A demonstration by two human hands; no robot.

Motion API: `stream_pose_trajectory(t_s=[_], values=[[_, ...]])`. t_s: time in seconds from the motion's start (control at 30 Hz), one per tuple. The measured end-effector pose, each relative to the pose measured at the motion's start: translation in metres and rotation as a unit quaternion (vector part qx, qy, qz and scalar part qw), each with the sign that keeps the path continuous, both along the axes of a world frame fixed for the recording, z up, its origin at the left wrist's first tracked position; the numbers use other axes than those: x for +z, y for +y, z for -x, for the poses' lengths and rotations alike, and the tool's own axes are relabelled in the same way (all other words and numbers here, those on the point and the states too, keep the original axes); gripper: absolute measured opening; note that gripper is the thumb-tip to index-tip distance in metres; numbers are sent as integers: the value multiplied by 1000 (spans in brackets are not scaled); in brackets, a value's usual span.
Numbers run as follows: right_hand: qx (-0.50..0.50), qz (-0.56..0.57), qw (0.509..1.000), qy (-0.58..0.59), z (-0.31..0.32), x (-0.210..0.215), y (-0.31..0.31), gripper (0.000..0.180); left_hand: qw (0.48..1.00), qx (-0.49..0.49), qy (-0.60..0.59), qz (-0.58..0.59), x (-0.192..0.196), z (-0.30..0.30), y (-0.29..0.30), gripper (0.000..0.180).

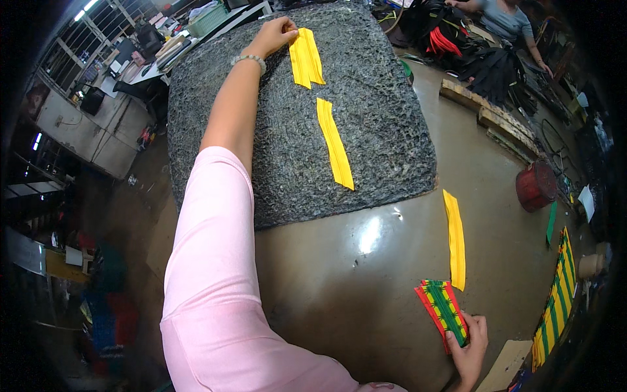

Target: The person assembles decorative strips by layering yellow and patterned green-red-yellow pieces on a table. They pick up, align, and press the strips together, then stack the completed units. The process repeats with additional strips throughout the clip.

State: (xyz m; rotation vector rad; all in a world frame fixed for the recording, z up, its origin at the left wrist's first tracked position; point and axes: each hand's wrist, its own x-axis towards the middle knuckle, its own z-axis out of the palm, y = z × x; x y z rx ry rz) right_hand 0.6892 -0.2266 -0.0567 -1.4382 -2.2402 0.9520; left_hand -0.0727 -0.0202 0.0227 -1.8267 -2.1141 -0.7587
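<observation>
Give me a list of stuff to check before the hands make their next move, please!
1. Left hand at the upper yellow strips: ok, fingers at their top end.
2. Right hand holding the red, green and yellow patterned strips: ok.
3. Middle yellow strip apart from the upper ones: ok, there's a gap.
4. All yellow strips on the dark textured mat: not ok, one lies on the glossy brown surface.
5. Number of patterned strips: cannot tell, they overlap.

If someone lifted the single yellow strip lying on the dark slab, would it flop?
The yellow strip would probably droop, since it looks thin and slightly curved. It is likely light, being narrow. Pushed, it might drag, as the slab looks rough.
</observation>
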Motion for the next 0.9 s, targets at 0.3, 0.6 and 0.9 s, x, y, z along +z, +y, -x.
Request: stream_pose_trajectory(t_s=[0.3, 0.6, 0.9], values=[[-12, 10, 1000, 8, 0, 1, 1, 44, 991, 97, 74, 60, 5, -16, 38, 35], [-19, 15, 1000, -3, 1, 4, 0, 47, 997, 60, 13, 51, 11, -8, 37, 22], [-10, -10, 999, -46, 3, 12, -4, 47, 991, -51, 110, -62, 71, -89, -32, 21]])
